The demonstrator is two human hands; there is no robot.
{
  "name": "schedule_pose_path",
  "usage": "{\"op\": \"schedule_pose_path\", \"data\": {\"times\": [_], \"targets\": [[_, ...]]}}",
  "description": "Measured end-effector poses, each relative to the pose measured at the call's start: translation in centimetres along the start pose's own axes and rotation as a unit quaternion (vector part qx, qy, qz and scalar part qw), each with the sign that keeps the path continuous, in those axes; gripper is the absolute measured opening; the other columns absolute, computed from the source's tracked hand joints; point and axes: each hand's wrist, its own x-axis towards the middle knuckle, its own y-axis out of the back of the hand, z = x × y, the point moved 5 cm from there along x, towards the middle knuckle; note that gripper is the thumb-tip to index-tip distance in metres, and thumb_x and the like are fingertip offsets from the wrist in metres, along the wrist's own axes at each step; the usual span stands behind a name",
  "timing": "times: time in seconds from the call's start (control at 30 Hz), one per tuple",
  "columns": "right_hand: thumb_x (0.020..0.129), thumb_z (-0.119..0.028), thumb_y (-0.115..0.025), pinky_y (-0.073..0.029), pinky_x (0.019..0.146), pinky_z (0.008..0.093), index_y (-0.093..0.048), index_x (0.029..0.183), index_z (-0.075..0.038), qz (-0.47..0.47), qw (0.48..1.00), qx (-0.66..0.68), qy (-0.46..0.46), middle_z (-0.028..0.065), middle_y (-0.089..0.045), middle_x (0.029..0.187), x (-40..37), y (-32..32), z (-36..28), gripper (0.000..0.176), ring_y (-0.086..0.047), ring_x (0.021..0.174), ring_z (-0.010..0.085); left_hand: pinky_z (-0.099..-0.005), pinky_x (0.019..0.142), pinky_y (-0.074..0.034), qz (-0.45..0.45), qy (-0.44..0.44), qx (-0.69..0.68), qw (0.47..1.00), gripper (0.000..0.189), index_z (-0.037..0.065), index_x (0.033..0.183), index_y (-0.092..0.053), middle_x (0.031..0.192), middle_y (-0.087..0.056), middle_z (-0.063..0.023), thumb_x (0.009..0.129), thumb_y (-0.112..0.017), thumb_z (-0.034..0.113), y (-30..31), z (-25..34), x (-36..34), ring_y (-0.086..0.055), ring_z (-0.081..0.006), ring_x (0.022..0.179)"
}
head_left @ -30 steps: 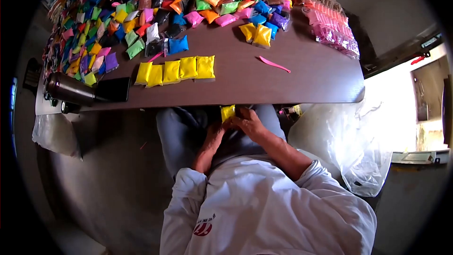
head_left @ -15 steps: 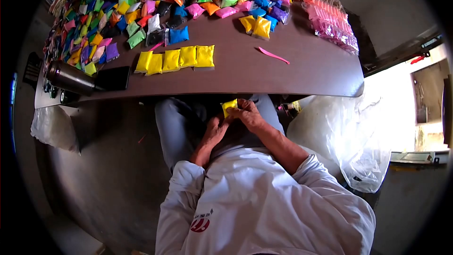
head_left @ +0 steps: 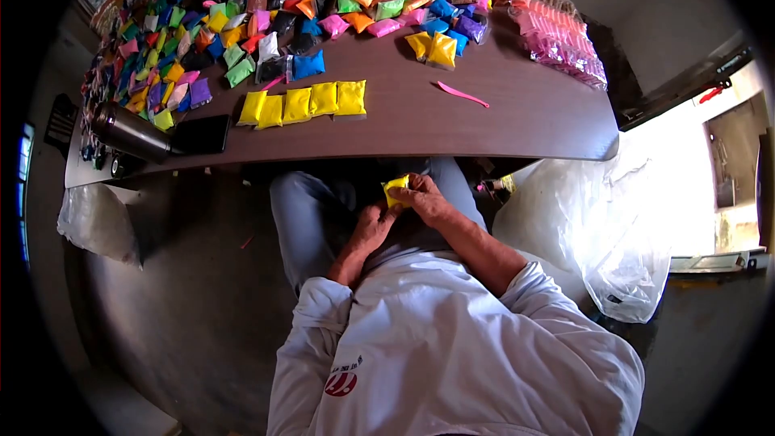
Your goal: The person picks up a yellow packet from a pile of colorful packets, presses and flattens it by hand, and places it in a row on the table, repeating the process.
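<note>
Here both hands pinch the yellow packet (head_left: 395,188) between them

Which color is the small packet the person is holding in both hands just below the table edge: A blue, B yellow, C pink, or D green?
B: the packet pinched between the left hand and the right hand is yellow, matching the row of four packets on the table.

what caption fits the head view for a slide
Left hand and right hand hold a yellow packet below the packet-strewn table.
</note>
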Motion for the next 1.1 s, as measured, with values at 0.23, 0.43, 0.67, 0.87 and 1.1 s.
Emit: {"op": "schedule_pose_path", "data": {"times": [0.23,0.43,0.67,0.87,1.1], "targets": [[0.076,-0.018,-0.062,-0.046,0.070,0.0246,-0.058,0.089,0.001,0.011,0.999,0.036,-0.010,0.0057,-0.060,0.082,0.7,0.3,0.7,0.023,-0.056,0.073,0.0140,-0.0329,0.065,-0.045,0.023,-0.003,0.006,1.000,0.036,-0.002,0.094,-0.057,0.078,-0.060,-0.0183,0.085,-0.051,0.033,0.1,-0.7,0.2,-0.059,-0.0260,0.072],[0.075,-0.020,-0.063,-0.045,0.074,0.0248,-0.057,0.093,0.001,0.022,0.999,0.039,-0.012,0.0068,-0.060,0.085,0.9,0.5,1.0,0.028,-0.056,0.076,0.0155,-0.0326,0.070,-0.045,0.013,0.040,0.004,0.999,0.038,-0.001,0.096,-0.057,0.086,-0.061,-0.0171,0.086,-0.050,0.035,0.5,0.2,-0.1,-0.058,-0.0263,0.079],[0.074,-0.014,-0.060,-0.046,0.071,0.0247,-0.057,0.089,-0.001,0.006,0.996,0.087,0.006,0.0045,-0.059,0.080,1.1,0.7,1.7,0.020,-0.056,0.074,0.0147,-0.0335,0.069,-0.045,-0.015,0.026,0.027,0.999,0.037,-0.002,0.096,-0.056,0.085,-0.060,-0.0190,0.085,-0.051,0.034,-0.1,-1.4,0.5,-0.058,-0.0277,0.078],[0.074,-0.014,-0.063,-0.046,0.069,0.0252,-0.058,0.089,-0.002,0.033,0.997,0.062,-0.021,0.0046,-0.059,0.080,1.3,0.5,1.6,0.019,-0.057,0.073,0.0144,-0.0340,0.067,-0.045,0.002,0.044,0.041,0.998,0.033,-0.002,0.094,-0.057,0.084,-0.060,-0.0197,0.085,-0.052,0.029,0.1,-1.3,0.3,-0.058,-0.0287,0.076],[0.074,-0.015,-0.064,-0.045,0.069,0.0239,-0.058,0.088,-0.003,0.026,0.998,0.060,-0.021,0.0046,-0.059,0.077,1.1,0.5,1.6,0.019,-0.056,0.071,0.0146,-0.0336,0.067,-0.045,-0.034,0.024,0.030,0.999,0.033,-0.003,0.094,-0.057,0.083,-0.060,-0.0197,0.085,-0.052,0.029,-0.5,-2.0,0.6,-0.058,-0.0256,0.074]]}}
